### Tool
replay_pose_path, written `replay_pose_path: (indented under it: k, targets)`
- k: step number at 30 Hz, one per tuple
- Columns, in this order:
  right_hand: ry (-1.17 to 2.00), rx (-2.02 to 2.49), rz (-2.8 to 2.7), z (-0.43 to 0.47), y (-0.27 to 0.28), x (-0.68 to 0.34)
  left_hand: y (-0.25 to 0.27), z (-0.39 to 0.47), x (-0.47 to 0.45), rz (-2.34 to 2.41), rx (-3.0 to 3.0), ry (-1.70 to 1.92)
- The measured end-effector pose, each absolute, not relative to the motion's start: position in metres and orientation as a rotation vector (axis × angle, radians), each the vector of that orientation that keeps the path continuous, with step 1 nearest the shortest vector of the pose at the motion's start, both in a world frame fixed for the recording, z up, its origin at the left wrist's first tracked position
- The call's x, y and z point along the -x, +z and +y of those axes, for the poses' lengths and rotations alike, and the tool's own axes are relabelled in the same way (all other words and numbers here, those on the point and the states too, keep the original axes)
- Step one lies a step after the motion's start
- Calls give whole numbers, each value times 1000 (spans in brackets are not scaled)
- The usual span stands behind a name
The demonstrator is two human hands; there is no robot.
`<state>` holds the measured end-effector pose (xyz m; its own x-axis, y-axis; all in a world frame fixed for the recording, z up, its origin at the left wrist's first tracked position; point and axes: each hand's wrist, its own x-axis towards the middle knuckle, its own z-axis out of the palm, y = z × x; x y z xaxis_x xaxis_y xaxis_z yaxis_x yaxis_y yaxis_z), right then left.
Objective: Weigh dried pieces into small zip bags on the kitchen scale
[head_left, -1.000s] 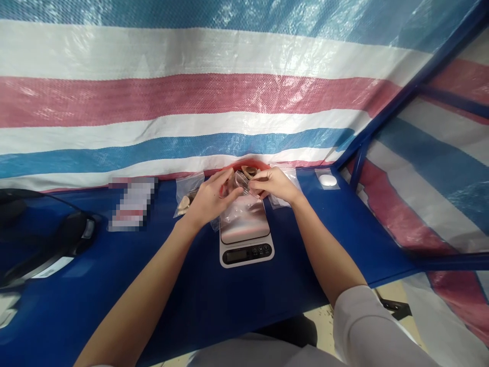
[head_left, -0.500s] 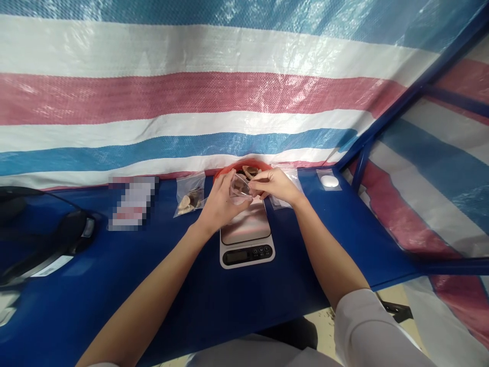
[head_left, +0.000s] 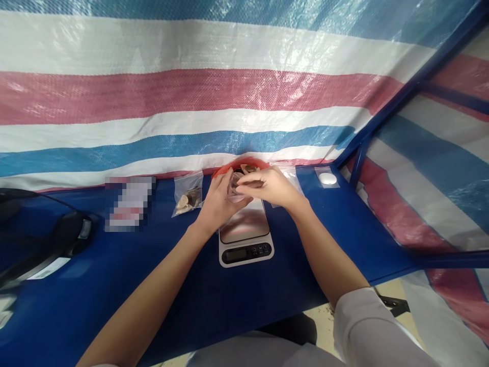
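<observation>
My left hand grips a small clear plastic bag at its side, thumb toward me and fingers behind, above the far part of a white kitchen scale. My right hand is closed in a pinch at the bag's mouth; what its fingertips hold, if anything, is hidden. Brownish pieces show at the bag opening by those fingers. Just behind both hands stands a red basket with dried brown-and-pale slices in it, partly covered by my hands. The scale's display looks dark.
To the left lies a zip bag with dried slices; flat clear bags lie right of the basket. Farther right is a white oval object on a small bag. A black strapped device sits far left. Striped sheeting rises behind the blue table.
My right hand has moved left, its fingers now over the bag's mouth instead of at its right edge. My left hand keeps its grip on the bag. The view has shifted slightly.
</observation>
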<state>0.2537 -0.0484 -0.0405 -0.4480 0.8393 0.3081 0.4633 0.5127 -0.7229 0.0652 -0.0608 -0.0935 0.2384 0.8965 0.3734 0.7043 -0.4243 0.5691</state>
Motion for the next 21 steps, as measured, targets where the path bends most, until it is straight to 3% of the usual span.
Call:
replay_pose_path:
  k: [18,21]
  targets:
    - [646,1103,-2261,-36,-59,-248,-93,-61,-64,1432,-2254,937]
    - [803,1063,-2158,-35,-61,-251,-95,-60,-62,1443,-2238,924]
